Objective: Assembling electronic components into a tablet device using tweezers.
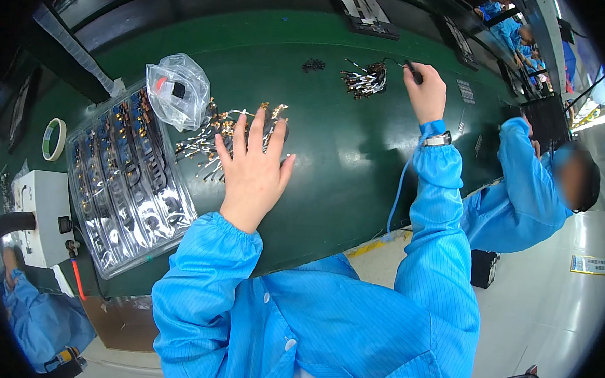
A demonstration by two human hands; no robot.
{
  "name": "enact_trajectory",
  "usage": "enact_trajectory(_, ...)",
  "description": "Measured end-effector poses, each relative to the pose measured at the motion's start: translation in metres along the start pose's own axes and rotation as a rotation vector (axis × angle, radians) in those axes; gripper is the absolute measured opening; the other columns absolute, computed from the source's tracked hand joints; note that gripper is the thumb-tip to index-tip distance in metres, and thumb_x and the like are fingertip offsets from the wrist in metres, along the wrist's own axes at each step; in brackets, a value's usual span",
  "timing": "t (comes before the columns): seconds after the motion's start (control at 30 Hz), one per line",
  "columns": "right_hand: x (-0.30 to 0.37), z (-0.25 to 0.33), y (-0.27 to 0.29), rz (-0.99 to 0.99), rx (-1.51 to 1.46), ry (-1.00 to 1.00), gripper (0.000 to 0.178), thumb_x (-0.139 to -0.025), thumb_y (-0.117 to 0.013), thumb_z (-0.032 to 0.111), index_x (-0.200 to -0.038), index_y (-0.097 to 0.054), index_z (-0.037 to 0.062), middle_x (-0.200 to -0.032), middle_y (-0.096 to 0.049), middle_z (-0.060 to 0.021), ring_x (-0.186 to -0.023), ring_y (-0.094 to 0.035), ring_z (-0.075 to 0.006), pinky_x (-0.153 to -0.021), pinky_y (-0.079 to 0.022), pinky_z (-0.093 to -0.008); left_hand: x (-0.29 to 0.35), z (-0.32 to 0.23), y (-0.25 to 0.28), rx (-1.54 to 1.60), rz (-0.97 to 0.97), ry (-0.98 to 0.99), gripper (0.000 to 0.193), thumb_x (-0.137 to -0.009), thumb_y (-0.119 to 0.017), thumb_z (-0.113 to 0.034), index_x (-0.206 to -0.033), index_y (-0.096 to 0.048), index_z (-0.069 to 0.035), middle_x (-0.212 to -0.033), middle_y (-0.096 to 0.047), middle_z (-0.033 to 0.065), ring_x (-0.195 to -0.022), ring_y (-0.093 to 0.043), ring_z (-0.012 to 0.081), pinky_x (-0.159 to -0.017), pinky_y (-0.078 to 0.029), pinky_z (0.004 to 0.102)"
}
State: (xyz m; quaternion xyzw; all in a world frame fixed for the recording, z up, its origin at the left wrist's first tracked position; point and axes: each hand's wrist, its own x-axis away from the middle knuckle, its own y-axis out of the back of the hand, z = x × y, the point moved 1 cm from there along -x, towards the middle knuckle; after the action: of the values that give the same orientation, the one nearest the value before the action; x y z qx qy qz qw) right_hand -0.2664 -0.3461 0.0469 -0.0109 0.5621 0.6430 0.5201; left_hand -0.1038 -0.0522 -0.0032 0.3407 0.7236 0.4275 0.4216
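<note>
My left hand (254, 169) lies with its fingers spread over a loose pile of small flex-cable-like parts (213, 129) with gold, silver and black sections. Its fingertips touch or hover just above the pile; I cannot tell which. My right hand (427, 93) is closed around a slim black hand tool (413, 72), whose thin tip points left. That tip is beside a second bunch of similar silver and black parts (365, 81). Farther left sits a little heap of tiny black pieces (314, 66). The fingers of my right hand partly hide the tool.
On the left, a clear plastic tray (128, 180) holds rows of small parts. A clear bag (178, 90), a tape roll (54, 140) and a white box-shaped device (41, 218) are around it. A blue cord (399, 191) hangs from my right wrist. At right sits a co-worker (528, 194).
</note>
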Motion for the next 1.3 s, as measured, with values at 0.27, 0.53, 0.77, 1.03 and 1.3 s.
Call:
enact_trajectory(0.27,0.04,0.022,-0.026,0.015,0.588,0.416,0.018,-0.069,-0.068,0.012,-0.086,-0.064,0.0156,-0.081,-0.057,-0.001,-0.058,-0.058,-0.022,-0.052,-0.047,-0.0329,0.0,-0.001,0.001,-0.003,-0.006,-0.009,0.052,-0.082,-0.059,-0.033,-0.131,-0.045,-0.018,-0.139,-0.034,0.0118,-0.128,-0.031,0.0343,-0.098,-0.023,0.0642)
enact_trajectory(0.53,0.046,0.031,-0.02,-0.069,0.432,0.49,0.019,-0.069,-0.069,0.009,-0.087,-0.066,0.0144,-0.082,-0.059,0.0003,-0.058,-0.057,-0.0197,-0.051,-0.046,-0.0313,0.002,-0.002,0.0,-0.007,-0.004,-0.011,0.051,-0.082,-0.059,-0.034,-0.129,-0.046,-0.019,-0.138,-0.034,0.0121,-0.128,-0.031,0.0346,-0.098,-0.023,0.0641)
enact_trajectory(0.77,0.046,0.05,0.002,-0.18,0.25,0.637,0.038,-0.057,-0.069,0.0,-0.093,-0.069,0.0107,-0.078,-0.06,-0.0017,-0.057,-0.055,-0.0189,-0.05,-0.042,-0.0292,-0.002,-0.004,0.006,0.325,-0.056,-0.042,0.045,-0.082,-0.06,-0.024,-0.124,-0.05,-0.011,-0.135,-0.039,0.0136,-0.123,-0.039,0.0329,-0.099,-0.031,0.0505)
enact_trajectory(1.03,0.084,0.13,0.041,-0.021,0.094,1.198,0.042,-0.055,-0.066,0.008,-0.096,-0.069,0.0045,-0.087,-0.057,-0.0018,-0.053,-0.044,-0.0094,-0.047,-0.037,-0.0239,0.004,-0.014,0.0,1.852,0.23,0.426,0.034,-0.094,-0.052,-0.026,-0.117,-0.056,-0.002,-0.108,-0.062,0.0072,-0.097,-0.059,0.0134,-0.075,-0.047,0.0257)
enact_trajectory(1.3,0.096,0.144,0.035,0.113,0.096,1.224,0.037,-0.06,-0.07,0.01,-0.096,-0.069,0.0054,-0.086,-0.059,-0.0006,-0.052,-0.042,-0.0083,-0.046,-0.035,-0.0239,0.004,-0.009,0.006,1.867,0.071,0.504,0.022,-0.09,-0.059,-0.016,-0.106,-0.062,-0.001,-0.096,-0.066,0.006,-0.082,-0.06,0.0104,-0.065,-0.046,0.0202)
